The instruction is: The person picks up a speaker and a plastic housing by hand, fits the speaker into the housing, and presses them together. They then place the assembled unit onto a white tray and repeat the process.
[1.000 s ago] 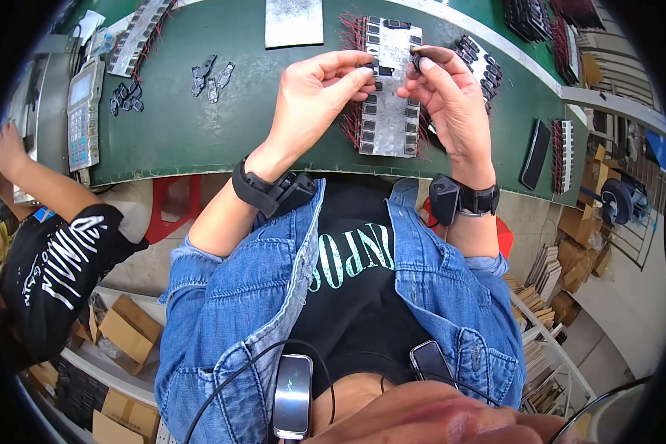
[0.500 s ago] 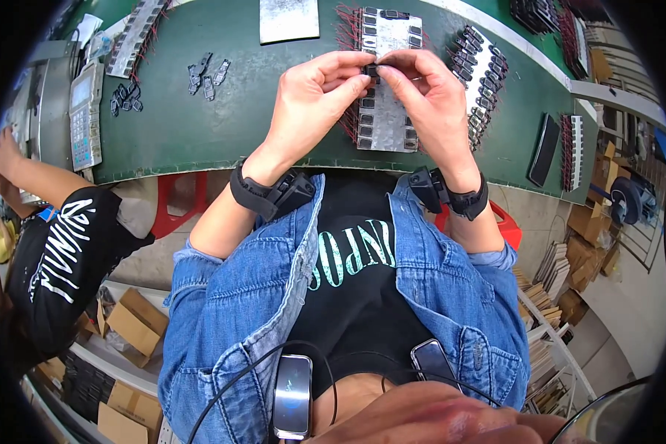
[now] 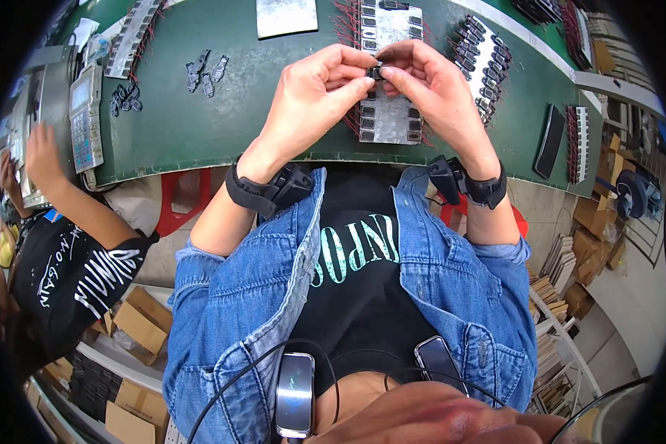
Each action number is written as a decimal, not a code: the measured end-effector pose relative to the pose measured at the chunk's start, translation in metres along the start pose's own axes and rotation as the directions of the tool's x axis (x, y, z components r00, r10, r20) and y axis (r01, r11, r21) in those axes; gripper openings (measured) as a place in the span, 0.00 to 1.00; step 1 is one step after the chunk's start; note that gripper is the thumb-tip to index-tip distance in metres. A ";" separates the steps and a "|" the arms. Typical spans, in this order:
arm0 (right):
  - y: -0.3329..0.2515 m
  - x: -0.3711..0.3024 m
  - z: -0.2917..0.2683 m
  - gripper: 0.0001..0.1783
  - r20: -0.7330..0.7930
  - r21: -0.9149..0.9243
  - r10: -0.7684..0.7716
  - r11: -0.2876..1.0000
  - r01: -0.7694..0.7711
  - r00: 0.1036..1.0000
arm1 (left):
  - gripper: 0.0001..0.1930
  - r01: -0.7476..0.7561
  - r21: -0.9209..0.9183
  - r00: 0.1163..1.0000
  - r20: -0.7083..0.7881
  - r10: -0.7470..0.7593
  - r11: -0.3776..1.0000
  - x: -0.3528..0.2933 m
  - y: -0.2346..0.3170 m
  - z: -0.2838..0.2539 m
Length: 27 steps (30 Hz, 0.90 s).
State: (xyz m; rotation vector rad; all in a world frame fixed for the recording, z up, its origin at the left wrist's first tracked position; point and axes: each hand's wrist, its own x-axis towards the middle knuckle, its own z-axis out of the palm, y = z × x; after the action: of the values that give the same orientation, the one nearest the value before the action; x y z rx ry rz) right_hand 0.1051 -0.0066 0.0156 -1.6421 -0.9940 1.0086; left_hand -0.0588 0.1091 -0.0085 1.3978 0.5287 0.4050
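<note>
Both my hands meet over a grey metal strip (image 3: 394,112) on the green table. Between their fingertips is a small black rectangular part (image 3: 378,73), probably a little speaker. My left hand (image 3: 311,96) pinches it from the left, thumb and forefinger pressed together. From the other side my right hand (image 3: 440,92) grips it with thumb and fingers. Fingers cover most of the part. Along both edges of the strip sit rows of similar black parts, with thin red wires sticking out at the left side.
Loose black parts (image 3: 208,74) lie left of my hands. A second loaded strip (image 3: 487,70) stands at the right, near a black flat bar (image 3: 547,142). A pale square plate (image 3: 286,18) lies at the back. At the far left, a person (image 3: 74,251) works beside a keypad device (image 3: 86,122).
My hands stay together on the black part, with the fingers slightly shifted and the right wrist farther right. The neighbouring person's arm has lifted toward the keypad device.
</note>
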 end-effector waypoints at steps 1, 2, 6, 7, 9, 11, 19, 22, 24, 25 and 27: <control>0.000 0.000 -0.001 0.13 0.015 -0.052 0.003 0.999 -0.002 1.000 | 0.11 -0.002 0.002 1.000 0.003 0.002 1.000 0.000 0.000 0.001; -0.001 -0.001 -0.001 0.13 0.030 -0.105 0.007 0.994 -0.004 1.000 | 0.11 -0.001 0.001 1.000 0.002 0.001 1.000 -0.001 0.001 0.002; -0.006 -0.004 0.005 0.14 -0.018 -0.216 -0.221 0.953 0.212 0.975 | 0.10 -0.026 0.016 0.999 -0.041 0.026 1.000 -0.005 0.006 0.009; -0.006 -0.006 0.008 0.14 -0.018 -0.220 -0.222 0.952 0.213 0.975 | 0.10 -0.003 -0.038 0.999 -0.051 0.001 0.999 -0.007 0.008 0.009; -0.008 -0.012 0.015 0.15 -0.069 -0.265 -0.257 0.936 0.231 0.964 | 0.10 0.033 -0.151 0.997 -0.068 -0.044 0.988 -0.008 0.012 0.009; -0.009 -0.014 0.020 0.16 -0.094 -0.295 -0.289 0.922 0.250 0.953 | 0.09 0.052 -0.148 0.997 -0.052 -0.060 0.988 -0.007 0.003 0.005; -0.008 -0.014 0.011 0.15 -0.087 -0.529 -0.437 0.782 0.331 0.895 | 0.08 0.014 0.198 0.996 -0.095 0.005 0.980 -0.003 0.018 0.005; -0.015 0.006 -0.027 0.12 -0.168 -0.397 -0.359 0.877 0.270 0.918 | 0.09 -0.001 0.132 0.991 -0.134 0.019 0.991 0.006 0.020 -0.005; -0.006 0.027 -0.054 0.11 -0.177 -0.714 -0.389 0.683 0.154 0.904 | 0.09 -0.039 0.116 0.982 -0.181 0.060 0.992 0.021 0.016 -0.014; -0.002 0.035 -0.058 0.11 -0.184 -0.713 -0.390 0.685 0.151 0.902 | 0.10 -0.055 0.109 0.976 -0.202 0.077 0.992 0.026 0.014 -0.015; 0.001 0.047 -0.065 0.09 -0.092 -0.774 -0.379 0.609 0.173 0.921 | 0.10 -0.109 0.181 0.972 -0.189 0.143 0.978 0.032 0.012 -0.013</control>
State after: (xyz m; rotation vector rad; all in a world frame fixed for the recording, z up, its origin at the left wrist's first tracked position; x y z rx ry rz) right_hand 0.1814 0.0174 0.0208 -2.1111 -1.5664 0.1121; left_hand -0.0395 0.1392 -0.0017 1.5688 0.6530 0.6210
